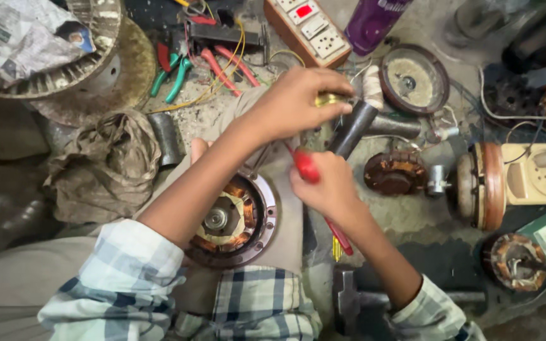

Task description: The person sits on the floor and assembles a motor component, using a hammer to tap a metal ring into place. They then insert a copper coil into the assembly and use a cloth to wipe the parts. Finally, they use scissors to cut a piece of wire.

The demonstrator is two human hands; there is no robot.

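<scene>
My left hand (pixel 295 101) reaches forward with its fingers closed around a small brass-coloured part (pixel 327 99) that touches the top of a dark cylindrical piece (pixel 354 128). Below it, my right hand (pixel 328 184) grips a red-handled tool (pixel 306 167) beside that cylinder. A round motor stator with copper windings (pixel 234 218) rests on my lap under my left forearm.
Red and green pliers (pixel 178 71) and yellow wire lie at the back beside a switch-and-socket board (pixel 311 28) and a purple can (pixel 374 22). Rusty motor parts (pixel 396 172), a round cover (pixel 414 79) and a cream housing (pixel 538 180) sit right. A hammer (pixel 349 297) lies near.
</scene>
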